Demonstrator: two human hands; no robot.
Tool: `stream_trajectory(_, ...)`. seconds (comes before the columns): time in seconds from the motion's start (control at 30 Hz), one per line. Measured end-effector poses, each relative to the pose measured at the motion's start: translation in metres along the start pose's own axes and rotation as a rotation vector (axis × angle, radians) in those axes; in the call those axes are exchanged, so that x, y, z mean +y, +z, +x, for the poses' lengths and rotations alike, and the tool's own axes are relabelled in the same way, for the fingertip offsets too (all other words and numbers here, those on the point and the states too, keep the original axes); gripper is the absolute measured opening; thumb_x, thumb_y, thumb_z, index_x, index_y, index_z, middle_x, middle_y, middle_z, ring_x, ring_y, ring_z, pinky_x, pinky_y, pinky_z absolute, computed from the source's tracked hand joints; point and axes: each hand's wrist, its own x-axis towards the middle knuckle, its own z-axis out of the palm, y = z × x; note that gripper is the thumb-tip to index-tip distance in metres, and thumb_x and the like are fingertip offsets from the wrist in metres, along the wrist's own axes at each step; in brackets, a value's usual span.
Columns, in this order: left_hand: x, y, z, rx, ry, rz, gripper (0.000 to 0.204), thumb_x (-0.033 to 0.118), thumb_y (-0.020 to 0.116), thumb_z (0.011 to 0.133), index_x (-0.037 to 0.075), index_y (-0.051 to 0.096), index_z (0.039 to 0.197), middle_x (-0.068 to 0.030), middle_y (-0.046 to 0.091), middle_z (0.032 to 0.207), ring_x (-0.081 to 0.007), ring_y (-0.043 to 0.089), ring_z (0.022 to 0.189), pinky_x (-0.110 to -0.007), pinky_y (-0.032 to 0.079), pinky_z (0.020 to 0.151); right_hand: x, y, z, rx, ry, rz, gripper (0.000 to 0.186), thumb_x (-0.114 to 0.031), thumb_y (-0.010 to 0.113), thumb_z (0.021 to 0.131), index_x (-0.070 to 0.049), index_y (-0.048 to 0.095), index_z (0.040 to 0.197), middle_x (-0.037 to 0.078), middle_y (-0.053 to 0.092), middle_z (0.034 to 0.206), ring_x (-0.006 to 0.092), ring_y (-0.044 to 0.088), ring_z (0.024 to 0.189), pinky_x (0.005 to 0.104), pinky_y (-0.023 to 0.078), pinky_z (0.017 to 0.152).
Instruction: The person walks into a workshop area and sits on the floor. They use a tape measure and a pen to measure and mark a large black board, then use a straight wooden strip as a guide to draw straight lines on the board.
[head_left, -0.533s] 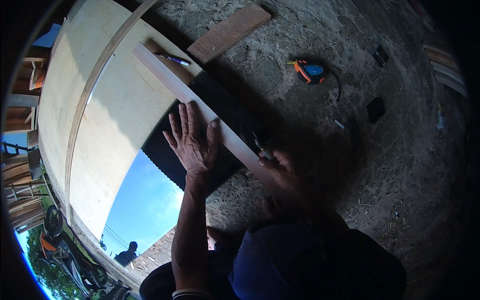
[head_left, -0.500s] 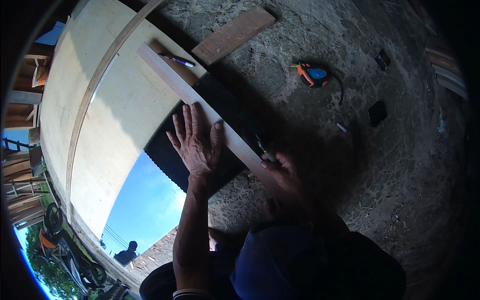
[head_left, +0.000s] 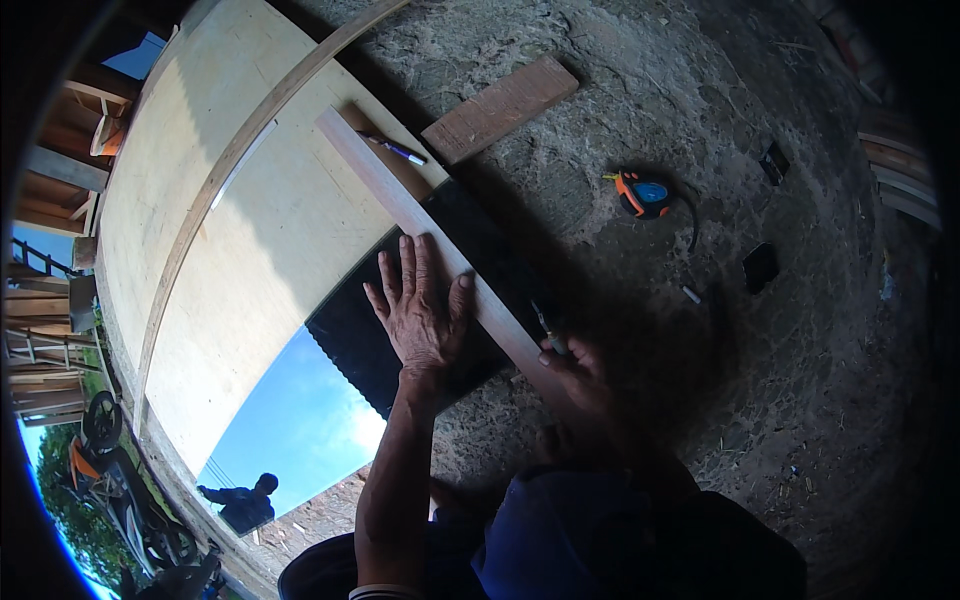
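A mirror sheet [head_left: 315,400] lies over a pale plywood board [head_left: 300,215], reflecting blue sky in one part and dark in another. A long straight wooden strip [head_left: 380,185] runs diagonally across both. My left hand [head_left: 425,325] is flat on the mirror, fingers spread, with its thumb and fingertips against the strip's edge. On the strip's other side, close to its near end, my right hand [head_left: 582,378] is closed around a slim glass cutter [head_left: 545,325] with a metal tip and a greenish handle. Shadow hides part of that hand.
A purple-and-white pen [head_left: 400,150] lies on the plywood beyond the strip. On the rough ground are a brown plank [head_left: 500,108], an orange-and-black tape measure [head_left: 642,195], a small white stick [head_left: 691,294] and a dark flat piece [head_left: 760,267]. A long thin batten [head_left: 225,165] crosses the plywood.
The whole view has shifted, so the scene sits slightly lower and further right. Both hands keep about the same places along the strip.
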Motion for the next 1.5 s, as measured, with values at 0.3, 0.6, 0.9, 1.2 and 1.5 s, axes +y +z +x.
stream_trajectory(0.3,0.0,-0.003,0.005,0.002,0.058,0.064,0.082,0.058,0.053,0.097,0.011,0.03,0.159,-0.0154,0.025,0.166,-0.0355,0.014,0.156,-0.061,-0.001,0.123,0.002,0.0,-0.001,0.026,0.062,0.046,0.023,-0.013,0.074,0.093,-0.006,0.066,0.113,0.0,0.067,0.106,0.008,0.058,0.103,0.0286,0.048,0.091)
stream_trajectory(0.6,0.02,-0.055,0.02,-0.207,0.176,-0.008,0.114,0.05,0.086,0.073,-0.007,0.027,0.152,-0.024,0.03,0.158,-0.0368,0.027,0.151,-0.062,0.014,0.123,-0.023,0.001,0.001,0.014,0.11,-0.053,0.024,-0.019,0.073,0.094,-0.003,0.069,0.113,0.001,0.068,0.103,0.0088,0.06,0.098,0.0284,0.048,0.089)
stream_trajectory(0.9,0.024,-0.051,0.022,-0.241,0.155,0.045,0.118,0.049,0.089,0.068,-0.009,0.028,0.15,-0.0245,0.035,0.152,-0.0377,0.03,0.148,-0.065,0.018,0.121,-0.08,-0.012,-0.022,0.271,-0.072,-0.152,0.042,-0.04,0.054,0.104,-0.004,0.069,0.118,0.007,0.067,0.104,0.0124,0.058,0.094,0.0295,0.045,0.086)
stream_trajectory(1.2,0.031,-0.061,0.022,-0.241,0.147,-0.024,0.108,0.041,0.091,0.066,-0.007,0.033,0.144,-0.0174,0.04,0.137,-0.0353,0.04,0.137,-0.068,0.023,0.117,-0.086,-0.019,-0.021,0.261,-0.173,-0.076,0.049,-0.02,0.06,0.102,-0.005,0.048,0.147,0.004,0.066,0.094,0.0079,0.06,0.083,0.0263,0.05,0.075)
stream_trajectory(1.5,0.021,-0.05,0.02,-0.205,0.141,0.007,0.113,0.045,0.092,0.065,-0.005,0.031,0.146,-0.0181,0.04,0.143,-0.0338,0.036,0.142,-0.068,0.024,0.116,-0.104,-0.017,-0.032,0.098,0.061,0.303,0.04,-0.02,0.054,0.102,-0.007,0.05,0.14,0.018,0.067,0.12,0.0217,0.071,0.081,0.034,0.056,0.066)
